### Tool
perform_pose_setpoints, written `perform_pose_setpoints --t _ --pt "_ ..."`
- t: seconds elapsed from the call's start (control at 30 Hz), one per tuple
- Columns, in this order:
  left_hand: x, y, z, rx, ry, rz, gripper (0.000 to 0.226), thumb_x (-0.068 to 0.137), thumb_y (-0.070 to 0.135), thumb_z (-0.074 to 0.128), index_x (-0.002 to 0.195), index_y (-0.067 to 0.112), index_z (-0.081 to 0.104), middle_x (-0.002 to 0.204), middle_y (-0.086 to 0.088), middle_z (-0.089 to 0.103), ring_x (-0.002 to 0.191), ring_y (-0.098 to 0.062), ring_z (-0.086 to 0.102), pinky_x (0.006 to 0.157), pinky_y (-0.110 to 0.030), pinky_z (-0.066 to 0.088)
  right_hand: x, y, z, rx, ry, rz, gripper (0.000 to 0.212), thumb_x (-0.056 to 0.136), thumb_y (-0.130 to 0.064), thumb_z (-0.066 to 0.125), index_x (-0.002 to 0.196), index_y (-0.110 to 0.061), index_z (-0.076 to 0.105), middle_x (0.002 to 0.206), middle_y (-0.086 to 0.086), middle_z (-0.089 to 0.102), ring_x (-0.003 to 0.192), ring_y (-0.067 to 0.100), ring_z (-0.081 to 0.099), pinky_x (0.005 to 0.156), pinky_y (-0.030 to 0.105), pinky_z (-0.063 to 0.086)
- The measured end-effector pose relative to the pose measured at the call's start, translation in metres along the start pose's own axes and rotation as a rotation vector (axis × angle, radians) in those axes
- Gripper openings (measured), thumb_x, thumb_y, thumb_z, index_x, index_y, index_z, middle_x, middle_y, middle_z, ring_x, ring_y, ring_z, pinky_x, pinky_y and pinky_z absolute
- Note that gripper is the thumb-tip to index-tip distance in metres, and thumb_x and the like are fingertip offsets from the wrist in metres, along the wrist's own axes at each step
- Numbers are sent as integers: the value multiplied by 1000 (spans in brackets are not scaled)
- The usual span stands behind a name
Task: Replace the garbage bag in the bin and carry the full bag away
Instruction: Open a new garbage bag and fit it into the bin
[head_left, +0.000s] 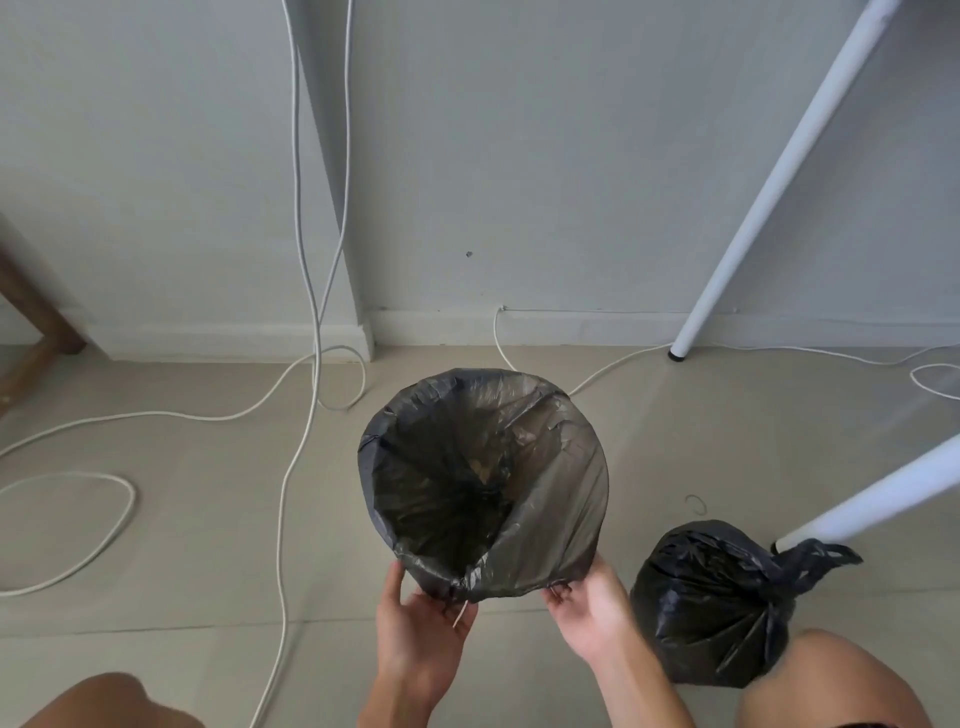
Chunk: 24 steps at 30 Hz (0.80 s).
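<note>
Left hand (423, 618) and right hand (587, 613) pinch near edge of thin black plastic liner (550, 499) lining bin; tied full black garbage bag (711, 603) on floor at right.

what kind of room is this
Probably a home room or home office corner: pale tiled floor, white cables trailing down a plain wall, slanted white metal table legs, and a small bin lined with a black plastic bag.
</note>
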<state>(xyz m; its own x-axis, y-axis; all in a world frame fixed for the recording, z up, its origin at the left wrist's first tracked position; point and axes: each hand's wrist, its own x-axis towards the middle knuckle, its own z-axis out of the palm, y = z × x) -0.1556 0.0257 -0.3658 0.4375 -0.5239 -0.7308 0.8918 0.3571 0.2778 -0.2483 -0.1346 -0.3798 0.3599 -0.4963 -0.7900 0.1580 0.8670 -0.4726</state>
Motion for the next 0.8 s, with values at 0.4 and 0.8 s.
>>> perform_pose_setpoints --t 0.4,0.8 --pt "-4 115 31 727 144 616 50 89 36 62 134 41 42 121 2 61 111 -25 59 85 -42 51 -21 -78 20 -534 4 -560 37 87 -33 69 121 -42 57 109 -17 67 101 14 67 81 45 59" --pt "-37 82 37 1403 278 787 58 75 10 63 128 31 52 99 1 62 83 -20 65 66 -24 54 -31 -95 16 -1209 -65 -497 79 88 -5 59 150 -40 27 145 -6 52 128 17 52 107 39 44"
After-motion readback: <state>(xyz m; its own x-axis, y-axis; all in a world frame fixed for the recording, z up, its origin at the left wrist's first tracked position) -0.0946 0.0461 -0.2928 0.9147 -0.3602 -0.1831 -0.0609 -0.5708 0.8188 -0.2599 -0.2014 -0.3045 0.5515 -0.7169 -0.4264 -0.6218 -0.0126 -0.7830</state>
